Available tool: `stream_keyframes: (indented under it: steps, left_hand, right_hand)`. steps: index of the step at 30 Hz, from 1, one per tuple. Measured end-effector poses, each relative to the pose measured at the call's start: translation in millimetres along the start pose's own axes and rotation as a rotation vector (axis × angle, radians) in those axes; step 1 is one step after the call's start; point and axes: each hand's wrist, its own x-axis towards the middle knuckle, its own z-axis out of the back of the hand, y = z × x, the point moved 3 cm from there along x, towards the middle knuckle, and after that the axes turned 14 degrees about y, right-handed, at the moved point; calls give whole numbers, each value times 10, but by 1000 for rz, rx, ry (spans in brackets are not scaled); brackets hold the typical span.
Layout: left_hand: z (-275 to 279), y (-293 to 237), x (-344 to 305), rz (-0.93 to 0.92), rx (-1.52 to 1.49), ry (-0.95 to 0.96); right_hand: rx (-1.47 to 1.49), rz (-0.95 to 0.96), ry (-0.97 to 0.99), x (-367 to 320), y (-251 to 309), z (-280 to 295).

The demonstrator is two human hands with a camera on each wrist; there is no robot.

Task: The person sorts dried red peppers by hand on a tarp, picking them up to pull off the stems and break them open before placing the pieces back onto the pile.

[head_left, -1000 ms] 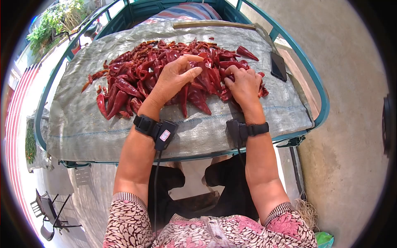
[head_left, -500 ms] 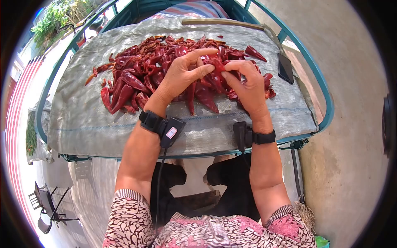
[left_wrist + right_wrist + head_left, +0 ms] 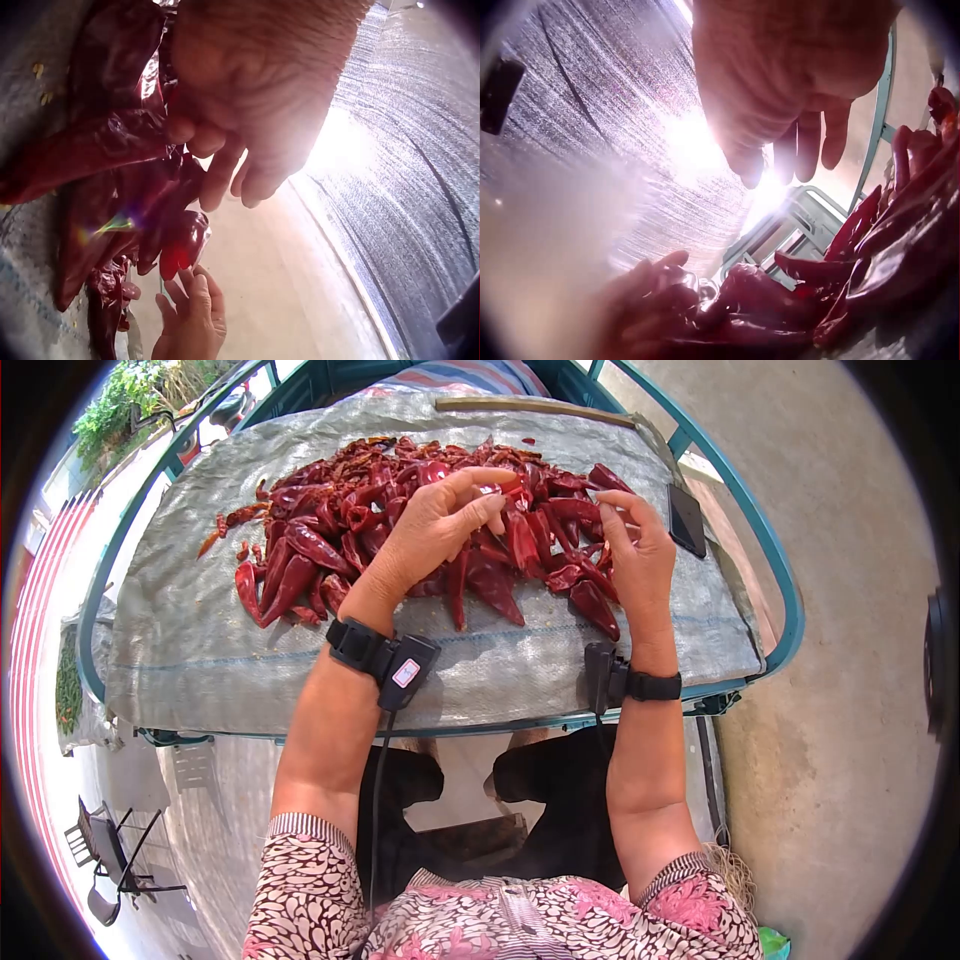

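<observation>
A heap of dried red chili peppers (image 3: 340, 510) lies on the grey woven sheet (image 3: 200, 670). Over the heap's middle, my left hand (image 3: 440, 525) has its index finger and thumb curled about a shiny red pepper (image 3: 495, 487), partly hidden by the fingers. In the right wrist view the left hand (image 3: 634, 307) looks blurred beside glossy red skin. My right hand (image 3: 640, 555) is above the heap's right side, fingers loosely bent, with nothing visible between them; in its wrist view its fingers (image 3: 806, 146) hang down apart. One pepper (image 3: 593, 608) lies just left of the right wrist.
A black phone (image 3: 686, 520) lies on the sheet right of the heap. A wooden strip (image 3: 535, 407) lies along the back, and the teal cart rail (image 3: 785, 590) curves round the side. A folding chair (image 3: 115, 850) stands on the ground at the left.
My right hand reached from the heap to the pepper at the left hand, met its fingers, then drew back to the right. The left hand stayed over the heap's middle.
</observation>
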Motion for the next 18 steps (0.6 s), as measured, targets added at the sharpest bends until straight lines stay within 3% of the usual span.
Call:
stream_keyframes:
  steps: [2,5,9,12,18]
  left_hand:
    - [-2,-4,-2,15,18,3]
    - [-23,-60,-14,94,15,35]
    - [-41,-59,-19,156,21,95]
    - [-38,-56,-21,144,17,84]
    - [-41,-73,-12,55,-9,94]
  right_hand:
    - [-81,-115,68,-2,-79,127]
    - [-304,-367,372,-79,68,251]
    - [-523,-305,637,-202,95,235]
    - [-685,-193,663,-276,79,186]
    - [-486,-361,557,-158,-16,200]
